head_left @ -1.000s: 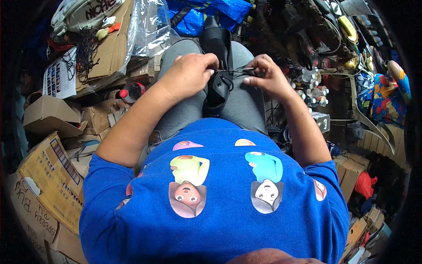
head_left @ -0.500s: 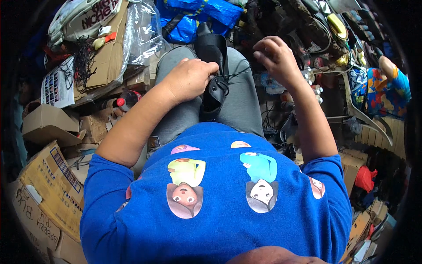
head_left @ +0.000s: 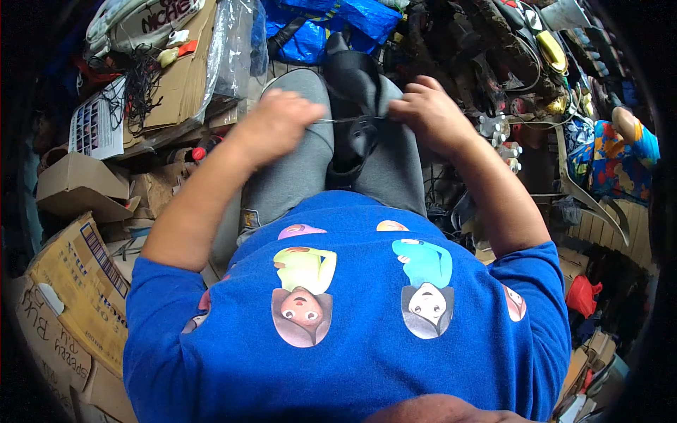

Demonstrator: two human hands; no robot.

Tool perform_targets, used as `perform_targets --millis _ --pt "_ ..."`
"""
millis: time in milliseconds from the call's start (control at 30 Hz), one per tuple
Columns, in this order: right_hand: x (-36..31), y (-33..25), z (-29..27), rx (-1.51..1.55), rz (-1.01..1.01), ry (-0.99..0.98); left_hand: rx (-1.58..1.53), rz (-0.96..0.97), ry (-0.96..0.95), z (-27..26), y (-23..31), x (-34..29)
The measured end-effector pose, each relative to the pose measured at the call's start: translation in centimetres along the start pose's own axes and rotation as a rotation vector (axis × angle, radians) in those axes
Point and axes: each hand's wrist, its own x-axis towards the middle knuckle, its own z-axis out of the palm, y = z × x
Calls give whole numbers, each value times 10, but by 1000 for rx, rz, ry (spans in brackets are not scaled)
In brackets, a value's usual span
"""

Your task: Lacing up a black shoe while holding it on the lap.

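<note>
Biggest thing by far is one blue shirt, two large cartoon figures on the front, smaller bits of print half lost in the folds. Then one pair of grey trousers, two legs, lower parts out of sight. One big yellowish carton on the left fades into the dark rim, and one blue bag gets cut off up top. There's also one smaller open box.

One black shoe sits between the thighs, pretty dark, so the details are mushy. Two hands: the left hand is motion-blurred but its fingers are curled on one end of the thread, and the right hand pinches the other end, fingertips partly hidden. Clear bottles on the right overlap too much to count. One red cap pokes out by the left forearm. Skinniest thing: one thread, stretched across the shoe.
</note>
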Motion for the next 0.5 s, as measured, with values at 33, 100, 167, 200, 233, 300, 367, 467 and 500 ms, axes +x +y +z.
perform_targets --millis 33,100,167,200,233,300,367,467,500 --pt "-19 13 7 73 55 -21 -17 -50 69 0 -11 -19" --pt "-55 30 5 17 340 -212 -112 -204 142 -9 -37 -59" --pt "-86 43 0 388 617 -43 -310 -396 198 -29 -46 -91" --pt "-89 38 -10 819 929 -23 -430 -483 253 -37 -46 -99" --pt "-86 45 -12 976 876 129 -641 -527 317 -44 -44 -96" --pt "-66 49 -21 1369 875 460 -899 -472 449 -72 -29 -70" --pt "-30 42 -17 1767 395 678 -1209 -69 537 -79 -13 -31" --pt "20 -5 -37 1953 205 730 -1443 189 553 -74 38 7" --pt "21 -13 -41 2056 74 562 -1699 227 347 -74 48 9"
